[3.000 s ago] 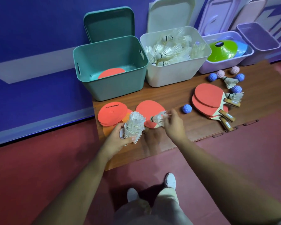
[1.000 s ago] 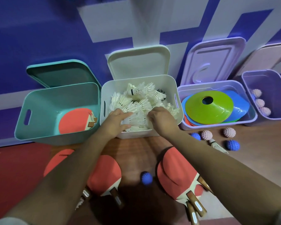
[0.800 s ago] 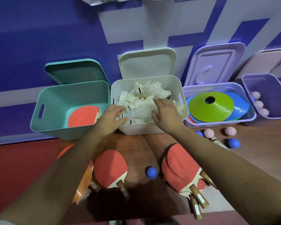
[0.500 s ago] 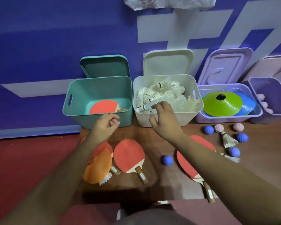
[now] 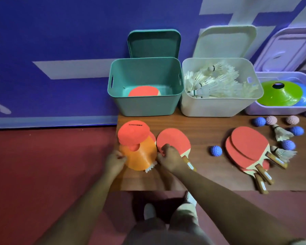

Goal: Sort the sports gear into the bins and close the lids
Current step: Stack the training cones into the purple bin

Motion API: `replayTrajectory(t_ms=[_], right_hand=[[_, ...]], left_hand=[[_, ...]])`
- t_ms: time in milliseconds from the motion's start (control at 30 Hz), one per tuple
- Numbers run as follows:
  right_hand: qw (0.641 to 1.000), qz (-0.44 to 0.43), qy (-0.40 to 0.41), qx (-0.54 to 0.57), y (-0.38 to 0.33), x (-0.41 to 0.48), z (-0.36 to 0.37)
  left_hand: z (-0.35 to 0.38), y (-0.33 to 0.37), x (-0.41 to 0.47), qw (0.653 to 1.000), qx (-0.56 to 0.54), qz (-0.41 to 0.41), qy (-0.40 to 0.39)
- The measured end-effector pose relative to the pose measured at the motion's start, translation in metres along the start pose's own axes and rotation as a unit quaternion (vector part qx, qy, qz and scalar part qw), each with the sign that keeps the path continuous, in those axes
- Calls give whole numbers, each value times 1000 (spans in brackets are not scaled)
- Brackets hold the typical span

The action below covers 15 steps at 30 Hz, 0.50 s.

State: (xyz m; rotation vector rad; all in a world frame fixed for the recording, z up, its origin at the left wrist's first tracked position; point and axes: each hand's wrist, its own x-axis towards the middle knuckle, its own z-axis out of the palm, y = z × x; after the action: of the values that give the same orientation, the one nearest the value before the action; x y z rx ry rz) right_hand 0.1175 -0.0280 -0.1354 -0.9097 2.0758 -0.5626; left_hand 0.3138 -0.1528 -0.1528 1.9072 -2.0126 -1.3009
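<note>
An orange cone (image 5: 140, 157) lies at the left end of the wooden board (image 5: 201, 123), with a red disc (image 5: 133, 132) resting on its far edge. My left hand (image 5: 114, 162) pinches the cone's left rim. My right hand (image 5: 170, 157) grips its right rim, over a red paddle (image 5: 174, 139). White shuttlecock feathers (image 5: 149, 168) stick out from under the cone. Behind stand the open teal bin (image 5: 145, 106) with one red paddle (image 5: 143, 91) inside and the open white bin (image 5: 210, 107) full of shuttlecocks (image 5: 210, 84).
A lavender bin (image 5: 272, 111) at the right holds a green cone (image 5: 281, 92) and a blue one. A stack of red paddles (image 5: 245, 149), two loose shuttlecocks (image 5: 281, 133) and several blue and pink spiky balls (image 5: 215, 150) lie on the board's right half. The lids lean against the wall.
Both hands left the white bin, where they dropped the shuttlecocks, and came down to the board's left end. They now hold the orange cone by its two sides.
</note>
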Motion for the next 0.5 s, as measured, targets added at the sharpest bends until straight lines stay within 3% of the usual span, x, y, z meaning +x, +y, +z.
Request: replayTrajectory(t_ms=[167, 367, 500], right_hand=[[995, 75, 5, 67, -13, 24, 23], [992, 90, 33, 78, -30, 63, 35], [990, 120, 32, 66, -35, 90, 46]], left_hand=[[0, -10, 34, 991, -93, -92, 0], [18, 12, 64, 971, -179, -152, -48], [27, 6, 81, 980, -138, -141, -29]])
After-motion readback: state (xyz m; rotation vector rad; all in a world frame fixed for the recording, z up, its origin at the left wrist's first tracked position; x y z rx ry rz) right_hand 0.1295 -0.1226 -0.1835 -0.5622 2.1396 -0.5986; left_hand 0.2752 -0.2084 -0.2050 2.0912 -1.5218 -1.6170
